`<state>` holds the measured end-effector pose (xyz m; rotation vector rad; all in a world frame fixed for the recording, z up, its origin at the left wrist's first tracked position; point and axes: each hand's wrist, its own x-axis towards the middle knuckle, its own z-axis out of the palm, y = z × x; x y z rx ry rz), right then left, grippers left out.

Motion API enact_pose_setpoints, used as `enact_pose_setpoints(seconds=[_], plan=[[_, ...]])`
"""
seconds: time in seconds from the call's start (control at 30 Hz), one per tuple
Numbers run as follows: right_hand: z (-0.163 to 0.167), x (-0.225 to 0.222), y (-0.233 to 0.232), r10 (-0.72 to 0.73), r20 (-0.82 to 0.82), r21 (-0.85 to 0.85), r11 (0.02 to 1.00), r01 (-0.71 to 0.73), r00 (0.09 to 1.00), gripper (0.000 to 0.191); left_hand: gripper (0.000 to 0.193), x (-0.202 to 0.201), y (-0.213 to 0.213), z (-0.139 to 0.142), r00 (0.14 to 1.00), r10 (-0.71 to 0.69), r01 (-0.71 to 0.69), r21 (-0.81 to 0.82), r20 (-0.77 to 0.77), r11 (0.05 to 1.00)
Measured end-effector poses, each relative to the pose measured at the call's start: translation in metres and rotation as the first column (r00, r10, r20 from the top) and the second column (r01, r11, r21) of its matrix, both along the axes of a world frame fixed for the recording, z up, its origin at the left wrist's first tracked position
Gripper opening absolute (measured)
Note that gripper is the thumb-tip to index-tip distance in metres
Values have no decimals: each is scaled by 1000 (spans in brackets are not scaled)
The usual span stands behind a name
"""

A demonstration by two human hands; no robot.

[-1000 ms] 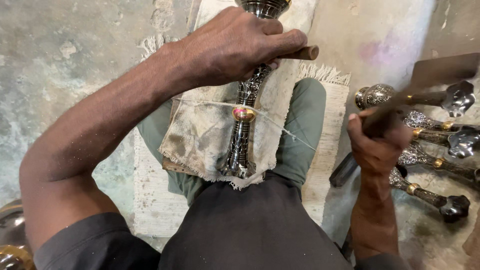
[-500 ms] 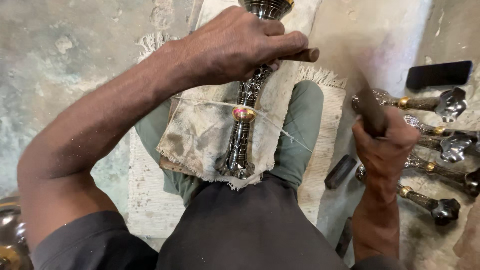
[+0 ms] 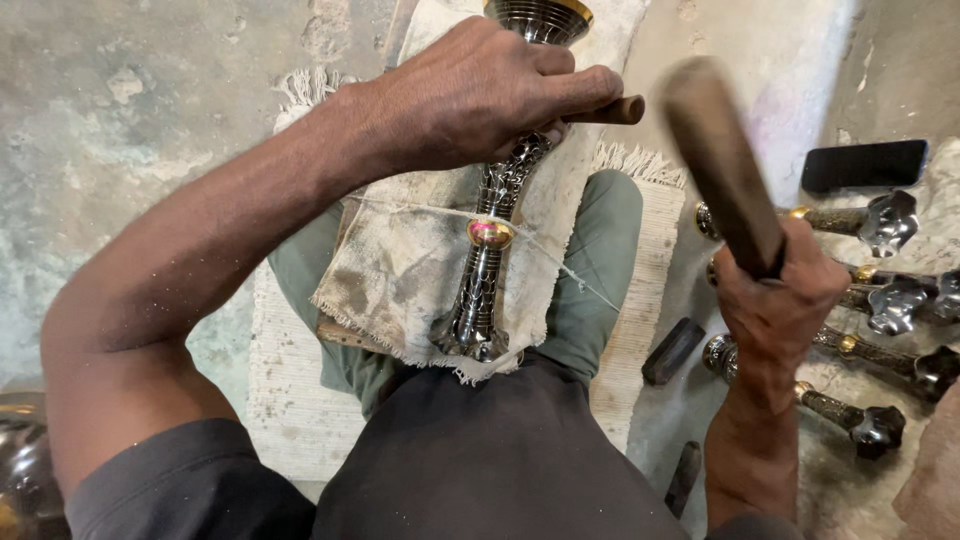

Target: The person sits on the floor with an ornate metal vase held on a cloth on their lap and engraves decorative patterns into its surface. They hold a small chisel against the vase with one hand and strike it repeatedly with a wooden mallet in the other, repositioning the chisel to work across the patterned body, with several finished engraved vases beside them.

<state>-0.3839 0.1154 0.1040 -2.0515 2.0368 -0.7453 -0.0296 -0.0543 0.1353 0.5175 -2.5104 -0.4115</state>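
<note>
Setting: person seated on a pale woven mat (image 3: 290, 400) on a concrete floor (image 3: 130, 130), seen from above.
Work piece: tall engraved metal stand (image 3: 485, 270), dark with a gold band at mid-stem, lying lengthwise over the lap on a stained cloth (image 3: 400, 270); its flared base points toward the body and its cup end away.
String: a thin white cord (image 3: 420, 207) crosses the cloth and the stem just above the gold band.
Left hand (image 3: 480, 95): closed over the upper stem and wrapped around a short dark rod (image 3: 615, 110), probably a punch, whose end pokes out past the fingers.
Right hand (image 3: 775, 310): fist shut around a wooden mallet handle (image 3: 720, 165), raised and motion-blurred, off to the right of the stand.
Nearby, right: several similar metal pieces (image 3: 880, 300) lying side by side on the floor, a dark flat rectangular object (image 3: 865, 165) beyond them, and two small dark tools (image 3: 673, 350) beside the mat.
Far left corner: part of a shiny metal vessel (image 3: 20, 470), mostly cut off.
Doing the step well (judgement): the rod wants holding steady and square to the stem, with the left fingers kept clear of its struck end. The blow should land centred on the rod, light enough not to dent the engraving. The stem looks liable to roll on the cloth, so firm downward pressure from the left hand matters.
</note>
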Motion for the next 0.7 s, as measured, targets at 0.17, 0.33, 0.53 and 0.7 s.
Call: enact_pose_setpoints(seconds=[0.17, 0.33, 0.53, 0.7], plan=[[5, 0, -2, 68, -150, 15, 998, -67, 986, 29, 29, 1, 2, -1, 999, 16, -16, 11, 28, 1000], [2, -10, -4, 108, -63, -34, 993, -110, 992, 23, 31, 2, 2, -3, 1000, 17, -17, 18, 4, 1000], [5, -7, 4, 100, -120, 14, 995, -99, 988, 24, 40, 3, 4, 2, 998, 59, -58, -45, 22, 997], [21, 4, -8, -80, 294, 188, 982, 25, 952, 25, 40, 14, 10, 11, 939, 176, -131, 164, -297, 978]])
